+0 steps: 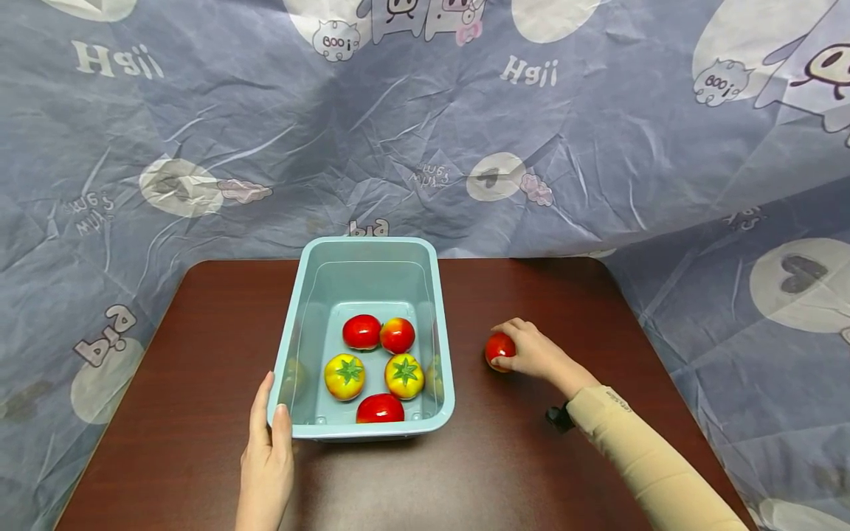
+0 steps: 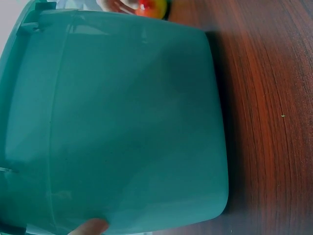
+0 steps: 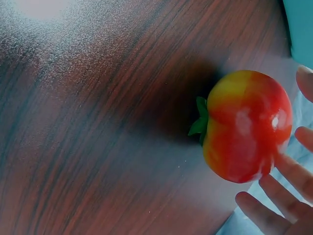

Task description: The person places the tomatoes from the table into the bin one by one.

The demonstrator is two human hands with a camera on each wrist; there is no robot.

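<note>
A pale blue-green plastic bin [image 1: 364,430] stands on the table and holds several red and yellow tomatoes [image 1: 344,377]. My left hand [image 1: 265,461] rests at its near left corner, fingers straight along the side and thumb against the front. In the left wrist view one fingertip [image 2: 92,227] shows at the lower edge of the bin's outer wall. To the right of the bin, my right hand [image 1: 534,354] reaches round a red tomato [image 1: 498,349], gripping it with fingers at the far side and thumb at the near side. Its yellow shoulder and green stalk show in the right wrist view.
The dark brown wooden table [image 1: 531,457] has rounded far corners. A blue-grey printed cloth [image 1: 412,110] hangs behind it and down the right side. A small black device [image 1: 560,418] sits at my right wrist, by the beige sleeve [image 1: 647,457].
</note>
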